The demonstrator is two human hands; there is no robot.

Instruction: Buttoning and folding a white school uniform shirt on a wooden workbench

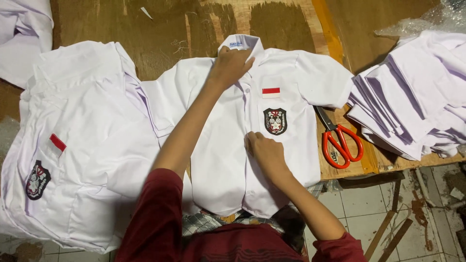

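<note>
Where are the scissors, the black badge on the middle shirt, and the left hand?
scissors (pixel 342 143), head view, on the orange handles.
black badge (pixel 275 121), head view, badge centre.
left hand (pixel 231 64), head view, back of hand.

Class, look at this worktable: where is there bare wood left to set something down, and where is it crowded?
Bare wooden table shows along the far edge, above the spread white shirt, between the shirt pile on the left and the folded stack on the right. The near right corner is crowded by the orange-handled scissors. The left hand and right hand press on the shirt.

I am stretching my left hand far forward, fingers curled, while my right hand is pressing flat, nearer me.
</note>
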